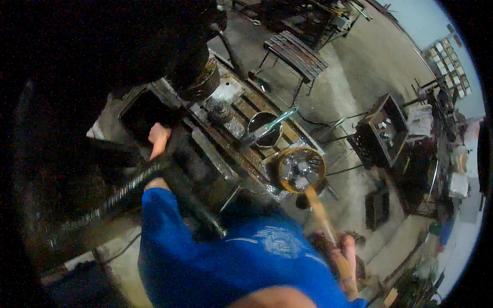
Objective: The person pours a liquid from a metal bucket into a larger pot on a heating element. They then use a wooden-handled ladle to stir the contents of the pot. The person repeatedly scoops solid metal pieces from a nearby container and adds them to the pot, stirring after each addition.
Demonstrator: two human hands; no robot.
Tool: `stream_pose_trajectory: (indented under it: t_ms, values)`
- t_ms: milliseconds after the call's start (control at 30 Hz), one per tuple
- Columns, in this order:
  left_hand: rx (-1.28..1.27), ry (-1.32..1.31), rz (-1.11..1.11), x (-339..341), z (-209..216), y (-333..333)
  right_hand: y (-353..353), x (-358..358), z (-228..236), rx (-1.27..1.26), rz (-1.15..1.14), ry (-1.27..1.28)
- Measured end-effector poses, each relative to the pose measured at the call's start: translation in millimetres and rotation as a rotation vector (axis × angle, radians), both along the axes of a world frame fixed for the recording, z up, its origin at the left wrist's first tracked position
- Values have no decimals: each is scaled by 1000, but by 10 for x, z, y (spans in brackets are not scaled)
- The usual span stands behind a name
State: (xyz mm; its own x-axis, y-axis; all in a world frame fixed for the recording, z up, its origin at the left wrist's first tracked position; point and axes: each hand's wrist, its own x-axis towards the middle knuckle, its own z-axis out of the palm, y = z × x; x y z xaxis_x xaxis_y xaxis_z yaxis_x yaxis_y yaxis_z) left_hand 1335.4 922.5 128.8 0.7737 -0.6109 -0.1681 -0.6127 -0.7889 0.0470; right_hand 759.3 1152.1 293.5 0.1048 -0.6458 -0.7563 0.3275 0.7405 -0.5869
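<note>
My right hand (345, 252) grips the long wooden handle (322, 215) of a round wire basket (302, 169) that holds several grey metal pieces. The basket hangs over the right end of the grimy machine table (241, 149). My left hand (158, 137), reaching out of a blue sleeve, lies against the dark body of the machine (154, 110), just above a black lever (179, 185). Shadow hides its fingers, so I cannot tell whether they hold anything. A dark machine head (197, 77) stands over the table.
A round metal pot (264, 128) with a flat metal bar across it sits on the machine table. A slatted bench (298, 51) stands behind on the concrete floor. A black box on a stand (382, 128) and cluttered shelves (452, 149) are at the right.
</note>
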Motion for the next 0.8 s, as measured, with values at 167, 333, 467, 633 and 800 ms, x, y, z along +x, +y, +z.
stream_pose_trajectory:
  t_ms: [167, 333, 467, 633, 800]
  values:
    - [-311, -68, -61, 151, -140, 485, -218, -116, 26, 94, 121, -284]
    - [-893, 114, -353, -761, 43, 1030, -333, -402, -76, 337, 133, -766]
    - [-772, 402, -418, -2314, 887, 1636, -373, -547, -15, 211, 248, -556]
    - [-858, 330, -730, -3506, 916, 1655, -302, -661, -140, 288, 327, -587]
    - [-923, 318, -884, -4033, 1040, 1261, -182, -606, -193, 178, 297, -573]
